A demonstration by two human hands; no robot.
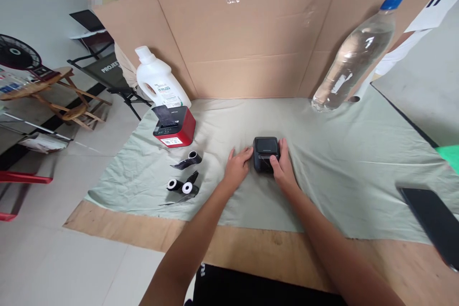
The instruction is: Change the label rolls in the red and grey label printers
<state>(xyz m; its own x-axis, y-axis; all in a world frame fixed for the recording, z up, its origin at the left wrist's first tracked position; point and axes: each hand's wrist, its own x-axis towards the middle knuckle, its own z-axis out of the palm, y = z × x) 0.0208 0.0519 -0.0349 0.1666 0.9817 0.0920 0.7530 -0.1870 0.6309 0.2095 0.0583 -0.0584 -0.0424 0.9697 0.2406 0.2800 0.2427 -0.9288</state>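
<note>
A small black portable printer point(266, 147) rests on the cloth in front of me. My right hand point(285, 167) grips its right side, the thumb over the front face and the fingers along the far edge. At the printer's left side, my left hand point(236, 167) has its fingers stretched out, with the tips at or against the casing. To the left lie several small rolls of black label paper, one roll point(193, 156) apart and a pair, left roll point(172, 185) and right roll point(188, 188), nearer me. Behind them stands a red and black printer point(184, 126) with dark paper sticking out.
A white jug point(161, 79) stands at the back left, and a large water bottle point(358, 57) leans at the back right. A cardboard panel point(251, 33) closes off the far side. A phone point(430, 220) lies near the right edge. A person sits beyond the panel.
</note>
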